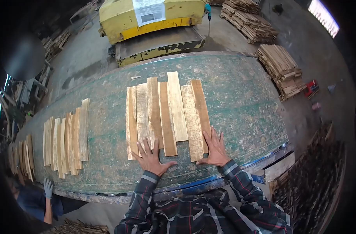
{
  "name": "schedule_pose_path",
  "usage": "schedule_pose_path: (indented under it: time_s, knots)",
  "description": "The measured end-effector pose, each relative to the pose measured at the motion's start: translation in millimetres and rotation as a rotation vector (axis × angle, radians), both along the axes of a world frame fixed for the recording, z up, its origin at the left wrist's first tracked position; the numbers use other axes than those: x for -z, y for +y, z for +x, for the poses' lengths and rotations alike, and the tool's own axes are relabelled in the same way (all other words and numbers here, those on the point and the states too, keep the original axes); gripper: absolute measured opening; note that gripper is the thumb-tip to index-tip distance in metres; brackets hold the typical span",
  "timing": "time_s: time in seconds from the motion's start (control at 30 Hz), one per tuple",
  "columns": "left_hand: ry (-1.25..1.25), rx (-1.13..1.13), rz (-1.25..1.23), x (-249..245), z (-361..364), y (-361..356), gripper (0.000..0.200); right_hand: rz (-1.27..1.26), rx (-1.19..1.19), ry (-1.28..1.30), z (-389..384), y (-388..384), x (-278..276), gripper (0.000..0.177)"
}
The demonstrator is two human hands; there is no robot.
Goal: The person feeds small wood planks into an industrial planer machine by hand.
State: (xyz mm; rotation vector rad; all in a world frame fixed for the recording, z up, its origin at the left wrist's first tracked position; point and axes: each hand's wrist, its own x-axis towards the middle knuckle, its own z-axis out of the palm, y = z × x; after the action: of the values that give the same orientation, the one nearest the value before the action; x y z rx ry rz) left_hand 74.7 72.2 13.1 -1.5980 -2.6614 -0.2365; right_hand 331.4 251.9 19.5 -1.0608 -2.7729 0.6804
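Note:
Several wooden slats (155,113) lie side by side on the green, worn table (240,109) in front of me, their ends uneven. A pale slat (178,105) reaches farthest toward the back. My left hand (151,159) rests with fingers spread on the near ends of the left slats. At the right edge of the row, my right hand (215,150) is spread out, its fingers against the outermost brown slat (200,111) and its thumb by the near end of the slat beside it. Neither hand grips anything.
More slats (64,144) lie in a row on the table's left, with another group beyond. A co-worker's gloved hand (48,188) is at the left front edge. A yellow machine (154,23) stands behind the table. Stacked boards (279,68) stand at the right.

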Motion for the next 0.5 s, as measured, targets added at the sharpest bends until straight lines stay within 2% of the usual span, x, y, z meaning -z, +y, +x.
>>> schedule_pose_path:
  time_s: [0.1,0.23,0.37,0.47,0.5]
  knots:
    - [0.017,-0.013,-0.078,13.2,0.8,8.3,0.131,0.004,-0.037,0.001,-0.3,-1.1,-12.3,0.145]
    - [0.047,-0.135,-0.122,22.9,-13.6,32.1,0.129,0.052,0.002,0.09,-0.8,12.9,7.0,0.136]
    - [0.07,-0.158,-0.113,33.9,-33.1,57.3,0.132,0.048,0.074,0.125,-17.5,39.2,11.8,0.126]
    - [0.045,-0.122,-0.097,15.3,-44.2,56.3,0.128,0.034,0.097,0.11,-24.8,47.3,11.1,0.123]
    - [0.08,-0.107,-0.015,8.3,-52.2,47.2,0.132,0.038,0.107,0.094,-25.8,45.8,9.6,0.124]
